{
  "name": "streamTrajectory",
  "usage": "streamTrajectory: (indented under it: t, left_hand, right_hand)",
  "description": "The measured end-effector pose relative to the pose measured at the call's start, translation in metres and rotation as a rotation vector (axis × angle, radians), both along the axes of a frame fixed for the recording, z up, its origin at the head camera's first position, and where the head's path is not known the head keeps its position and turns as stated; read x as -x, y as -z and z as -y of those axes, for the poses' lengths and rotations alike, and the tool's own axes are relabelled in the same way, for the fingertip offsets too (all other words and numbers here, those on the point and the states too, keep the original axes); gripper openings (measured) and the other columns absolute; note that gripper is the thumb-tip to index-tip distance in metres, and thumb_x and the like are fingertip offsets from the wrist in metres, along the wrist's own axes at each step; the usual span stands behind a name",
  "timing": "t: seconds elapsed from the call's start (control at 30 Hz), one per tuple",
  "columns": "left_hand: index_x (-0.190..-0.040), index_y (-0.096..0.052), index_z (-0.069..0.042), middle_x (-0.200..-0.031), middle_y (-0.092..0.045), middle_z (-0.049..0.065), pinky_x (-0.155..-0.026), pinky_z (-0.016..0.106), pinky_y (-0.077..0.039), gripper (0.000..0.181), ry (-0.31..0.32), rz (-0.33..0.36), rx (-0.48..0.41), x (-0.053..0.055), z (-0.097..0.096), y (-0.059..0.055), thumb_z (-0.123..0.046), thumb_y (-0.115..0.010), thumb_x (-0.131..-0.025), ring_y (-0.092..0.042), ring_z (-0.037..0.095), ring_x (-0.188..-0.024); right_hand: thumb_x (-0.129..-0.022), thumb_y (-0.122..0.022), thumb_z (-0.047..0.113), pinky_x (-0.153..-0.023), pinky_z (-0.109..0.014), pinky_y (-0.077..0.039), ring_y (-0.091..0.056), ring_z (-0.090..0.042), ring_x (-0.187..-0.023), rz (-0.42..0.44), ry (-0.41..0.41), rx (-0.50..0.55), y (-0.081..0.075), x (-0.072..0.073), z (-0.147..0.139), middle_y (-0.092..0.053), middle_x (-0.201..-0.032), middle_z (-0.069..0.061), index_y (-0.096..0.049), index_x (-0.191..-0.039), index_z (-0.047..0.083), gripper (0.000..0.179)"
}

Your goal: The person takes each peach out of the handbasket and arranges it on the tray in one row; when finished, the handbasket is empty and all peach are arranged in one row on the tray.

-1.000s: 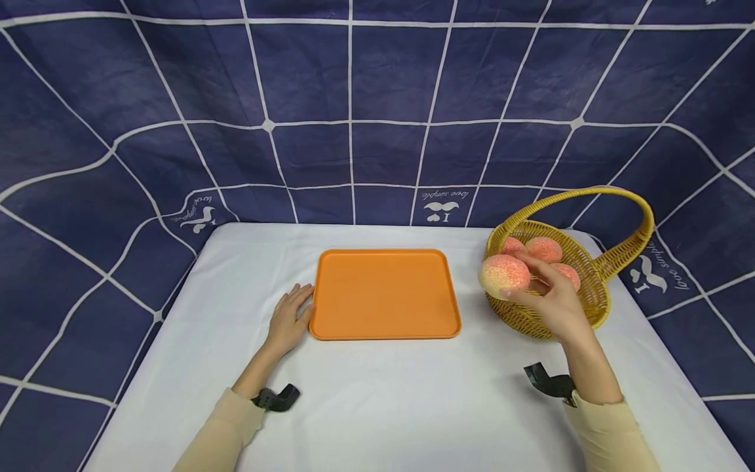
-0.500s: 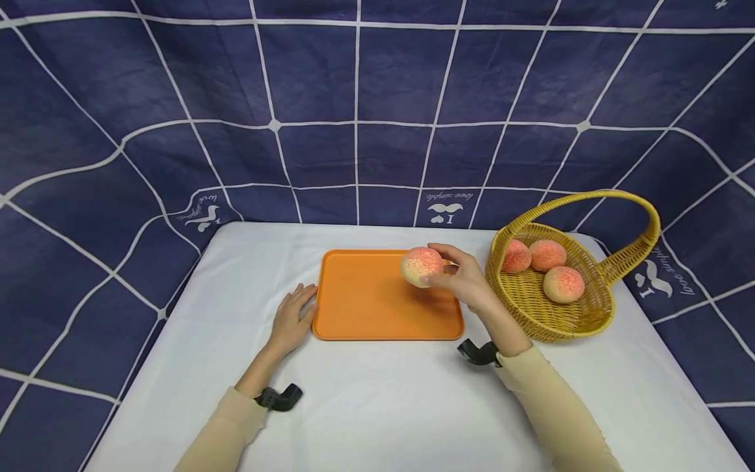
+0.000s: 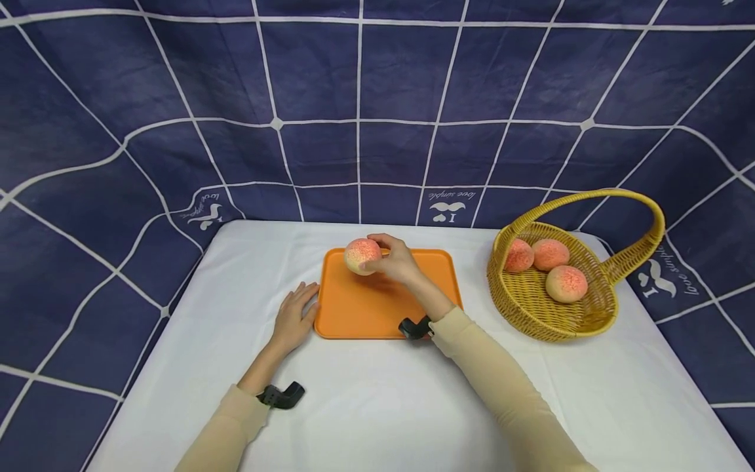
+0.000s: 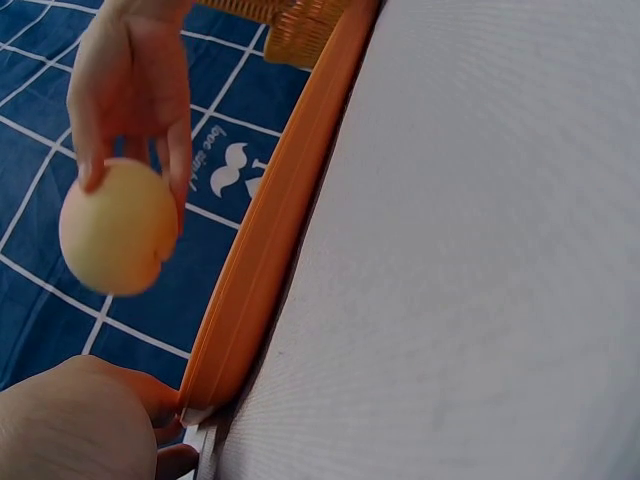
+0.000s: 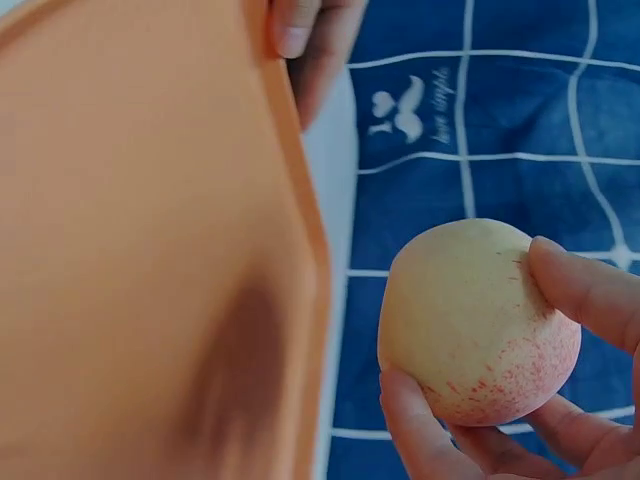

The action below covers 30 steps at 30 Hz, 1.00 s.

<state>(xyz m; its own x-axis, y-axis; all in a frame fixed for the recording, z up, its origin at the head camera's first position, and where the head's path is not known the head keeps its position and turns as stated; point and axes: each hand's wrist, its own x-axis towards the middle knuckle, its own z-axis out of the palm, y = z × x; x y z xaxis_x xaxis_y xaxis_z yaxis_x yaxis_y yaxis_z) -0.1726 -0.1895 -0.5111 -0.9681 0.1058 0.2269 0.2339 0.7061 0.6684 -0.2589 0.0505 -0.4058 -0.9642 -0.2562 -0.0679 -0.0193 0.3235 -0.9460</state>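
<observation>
My right hand [image 3: 396, 260] holds a pink-and-cream peach [image 3: 362, 255] between thumb and fingers. It hangs over the far left part of an orange rectangular tray [image 3: 354, 308], and its shadow falls on the tray floor. In the right wrist view, the thumb and fingers curl round the peach [image 5: 470, 320]. My left hand [image 3: 293, 319] lies on the white cloth, its fingers fairly straight and touching the tray's left rim. The left wrist view shows this hand [image 4: 80, 420] right at the tray's edge, with the held peach [image 4: 118, 228] beyond it.
A yellow woven basket [image 3: 519, 321] with a tall arched handle stands right of the tray. Three more peaches lie in it, the nearest peach [image 3: 566, 284] towards the front. A white cloth [image 3: 354, 406] covers the table, and a blue checked curtain [image 3: 389, 157] hangs behind.
My right hand has lifted the peach out of the basket and carried it left, across the tray to its far left part. The left hand has stayed at the tray's left rim.
</observation>
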Motion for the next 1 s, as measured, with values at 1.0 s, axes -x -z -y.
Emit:
streamTrajectory:
  t: [1.0]
  left_hand:
    - [-0.141,-0.049,0.001,-0.148,-0.046,0.021,-0.121,0.056,-0.016,0.044,0.007,0.007,0.002,0.0,0.001,0.0,-0.014,-0.052,-0.099,-0.032,0.04,-0.144]
  right_hand:
    - [-0.076,-0.083,0.014,-0.1,-0.037,-0.051,-0.056,-0.028,-0.121,0.031,-0.076,-0.184,0.037,0.011,0.054,-0.059,-0.135,-0.011,-0.058,-0.134,0.016,0.063]
